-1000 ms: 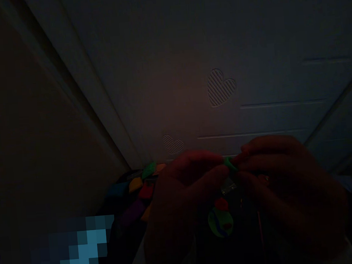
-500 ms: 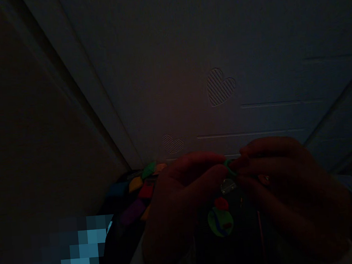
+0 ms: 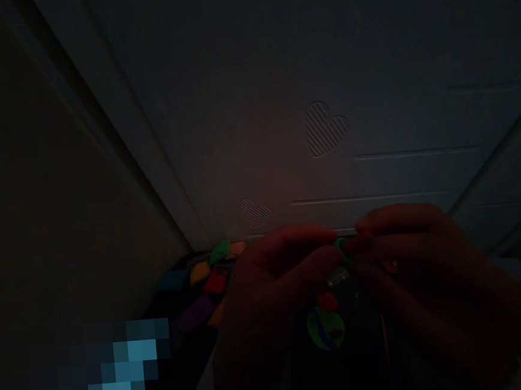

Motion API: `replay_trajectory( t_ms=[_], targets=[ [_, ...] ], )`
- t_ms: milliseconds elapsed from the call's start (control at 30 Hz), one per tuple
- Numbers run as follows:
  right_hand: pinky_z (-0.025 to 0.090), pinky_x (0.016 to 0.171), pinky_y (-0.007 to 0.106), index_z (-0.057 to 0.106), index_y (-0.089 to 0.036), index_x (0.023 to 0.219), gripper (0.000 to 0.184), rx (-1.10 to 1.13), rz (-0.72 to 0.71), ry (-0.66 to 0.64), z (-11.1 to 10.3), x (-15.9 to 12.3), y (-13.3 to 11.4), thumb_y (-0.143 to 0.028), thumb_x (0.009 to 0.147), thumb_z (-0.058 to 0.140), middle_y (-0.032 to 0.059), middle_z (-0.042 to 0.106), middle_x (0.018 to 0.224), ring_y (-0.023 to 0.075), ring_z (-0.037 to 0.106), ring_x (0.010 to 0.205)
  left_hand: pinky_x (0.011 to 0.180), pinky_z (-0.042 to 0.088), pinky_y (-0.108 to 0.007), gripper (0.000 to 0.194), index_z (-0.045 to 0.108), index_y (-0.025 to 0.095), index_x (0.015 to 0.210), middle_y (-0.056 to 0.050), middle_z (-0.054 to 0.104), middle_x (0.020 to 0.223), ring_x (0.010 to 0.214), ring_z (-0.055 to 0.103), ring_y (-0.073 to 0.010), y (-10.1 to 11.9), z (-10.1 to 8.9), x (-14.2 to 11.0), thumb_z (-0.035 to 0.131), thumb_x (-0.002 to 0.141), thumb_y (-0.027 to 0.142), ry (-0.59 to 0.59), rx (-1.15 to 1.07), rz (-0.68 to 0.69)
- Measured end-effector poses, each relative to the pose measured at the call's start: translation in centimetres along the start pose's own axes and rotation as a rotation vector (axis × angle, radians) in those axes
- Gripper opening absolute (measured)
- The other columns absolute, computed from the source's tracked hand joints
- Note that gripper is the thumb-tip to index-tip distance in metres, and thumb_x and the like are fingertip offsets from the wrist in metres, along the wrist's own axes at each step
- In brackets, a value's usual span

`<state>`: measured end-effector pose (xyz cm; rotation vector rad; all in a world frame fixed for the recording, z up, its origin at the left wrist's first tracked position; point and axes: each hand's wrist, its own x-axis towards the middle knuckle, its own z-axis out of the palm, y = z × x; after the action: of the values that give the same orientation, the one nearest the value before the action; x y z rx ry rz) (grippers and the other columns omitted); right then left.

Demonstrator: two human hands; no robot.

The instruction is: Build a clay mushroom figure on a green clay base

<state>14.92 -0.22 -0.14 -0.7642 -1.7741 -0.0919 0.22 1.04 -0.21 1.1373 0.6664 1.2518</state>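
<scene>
The scene is very dark. Between my hands is a small green ring-like piece (image 3: pixel 342 253) that looks like modelling clay. My left hand (image 3: pixel 264 297) pinches its left side between thumb and forefinger. On the other side, the fingertips of my right hand (image 3: pixel 438 277) close on the ring and partly hide it. Below them lies a flat green disc (image 3: pixel 333 316) with blue and dark red marks, a red lump (image 3: pixel 327 301) touching its top edge. A small clear object (image 3: pixel 338 278) sits just under the ring, partly hidden by my fingers.
Left of my hands are several coloured lumps: blue (image 3: pixel 172 280), yellow (image 3: pixel 199 273), green (image 3: pixel 220 251), red (image 3: pixel 215 281) and purple (image 3: pixel 196 312). A thin pink stick (image 3: pixel 387 353) lies below my right hand. Ahead stands a pale panel (image 3: pixel 236 113) with embossed hearts.
My fingers have shifted very slightly around the green piece, whose ring shape shows a little more openly. Both hands keep their hold, and the things below have stayed put.
</scene>
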Motion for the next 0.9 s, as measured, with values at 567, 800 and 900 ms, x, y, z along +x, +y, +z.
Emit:
replay_trajectory(
  t_ms=[567, 800, 900],
  targets=[
    [0.044, 0.074, 0.011, 0.056, -0.021, 0.088, 0.019, 0.002, -0.025, 0.028, -0.21, -0.33, -0.14, -0.010, 0.072, 0.060, -0.0015, 0.050, 0.097, 0.0030, 0.051, 0.089, 0.059, 0.051, -0.017, 0.013, 0.066, 0.025, 0.075, 0.003, 0.067, 0.074, 0.066, 0.061, -0.0095, 0.26, 0.40, -0.12, 0.071, 0.063, 0.020, 0.054, -0.072, 0.004],
    [0.045, 0.075, 0.009, 0.054, -0.022, 0.091, 0.022, -0.004, -0.010, 0.016, 0.31, -0.11, 0.01, -0.011, 0.073, 0.060, -0.0027, 0.049, 0.097, 0.0018, 0.051, 0.088, 0.054, 0.049, -0.015, 0.012, 0.067, 0.027, 0.075, 0.004, 0.066, 0.074, 0.066, 0.060, -0.0096, 0.25, 0.32, -0.19, 0.069, 0.065, 0.019, -0.001, -0.053, 0.036],
    [0.042, 0.078, 0.007, 0.054, -0.021, 0.090, 0.020, -0.034, -0.024, 0.018, 0.33, 0.03, -0.08, -0.011, 0.073, 0.060, -0.0028, 0.049, 0.097, 0.0007, 0.050, 0.089, 0.056, 0.049, -0.013, 0.012, 0.067, 0.027, 0.076, 0.005, 0.066, 0.075, 0.067, 0.060, -0.0084, 0.27, 0.35, -0.29, 0.068, 0.066, 0.021, -0.020, -0.043, 0.059]
  ],
)
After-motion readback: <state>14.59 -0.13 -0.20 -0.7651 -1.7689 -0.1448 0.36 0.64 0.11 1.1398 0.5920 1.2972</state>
